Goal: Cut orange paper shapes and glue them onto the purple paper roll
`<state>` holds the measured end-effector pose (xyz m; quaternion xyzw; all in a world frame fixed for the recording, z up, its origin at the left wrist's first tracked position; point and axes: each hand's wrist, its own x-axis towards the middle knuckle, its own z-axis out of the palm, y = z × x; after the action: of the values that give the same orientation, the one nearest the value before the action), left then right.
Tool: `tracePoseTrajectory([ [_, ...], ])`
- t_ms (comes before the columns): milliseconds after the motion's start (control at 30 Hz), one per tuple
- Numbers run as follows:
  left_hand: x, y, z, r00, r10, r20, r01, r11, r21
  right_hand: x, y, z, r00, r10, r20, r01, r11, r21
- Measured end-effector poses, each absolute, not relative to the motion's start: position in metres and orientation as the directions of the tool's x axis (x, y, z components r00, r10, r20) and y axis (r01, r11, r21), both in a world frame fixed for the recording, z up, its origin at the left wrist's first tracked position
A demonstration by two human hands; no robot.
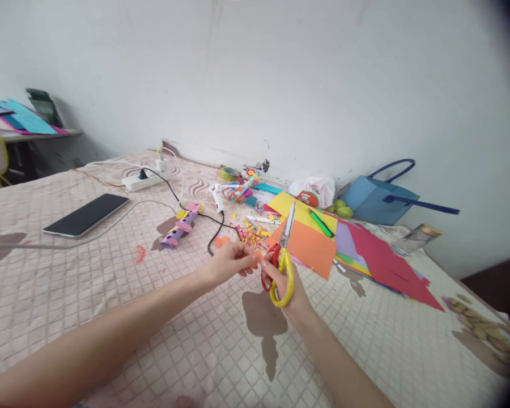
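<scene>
White wall (238, 85) backs the patterned cloth (187, 334). Your left hand (230, 263) pinches the orange paper (259, 256) at its fingertips; your right hand (292, 294) grips the scissors (286, 235), blades pointing away, its thumb by the paper's right edge. Scraps (255, 233) lie just beyond.

scissor blades (288, 228): shiny metal | handles (289, 276): plastic | sheets (308, 249): matt paper

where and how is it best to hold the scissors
Probably by the scissors' yellow and red loops, coming from the person's near side, with the right hand. The loops are the lower, nearer end, rounded for fingers, while the narrow metal blades point up and away toward the wall.
</scene>
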<state>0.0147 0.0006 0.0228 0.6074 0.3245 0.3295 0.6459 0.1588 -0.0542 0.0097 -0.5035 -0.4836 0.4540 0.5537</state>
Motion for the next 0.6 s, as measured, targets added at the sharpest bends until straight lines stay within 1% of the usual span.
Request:
tracePoseTrajectory([
  [100,0.014,0.001,0.021,0.608,0.794,0.027,-0.005,-0.029,1.0,0.16,-0.055,0.011,0.119,0.991,0.065,0.006,0.065,-0.998],
  [167,0.014,0.003,0.022,0.615,0.788,0.036,-0.013,-0.036,0.999,0.161,-0.056,0.011,0.098,0.992,0.085,0.05,0.08,-0.996],
  [233,0.012,0.005,0.024,0.599,0.801,0.022,-0.05,0.01,0.999,0.161,-0.057,0.011,0.062,0.993,0.1,0.124,0.092,-0.988],
  [400,0.007,0.011,0.031,0.519,0.855,0.003,-0.172,0.101,0.98,0.158,-0.063,0.013,-0.047,0.995,0.084,0.298,0.095,-0.95],
  [533,0.001,0.015,0.038,0.467,0.884,-0.021,-0.274,0.167,0.947,0.156,-0.066,0.01,-0.069,0.995,0.076,0.394,0.098,-0.914],
  [600,-0.001,0.015,0.041,0.429,0.903,-0.02,-0.312,0.168,0.935,0.156,-0.065,0.007,-0.057,0.995,0.086,0.42,0.102,-0.902],
])
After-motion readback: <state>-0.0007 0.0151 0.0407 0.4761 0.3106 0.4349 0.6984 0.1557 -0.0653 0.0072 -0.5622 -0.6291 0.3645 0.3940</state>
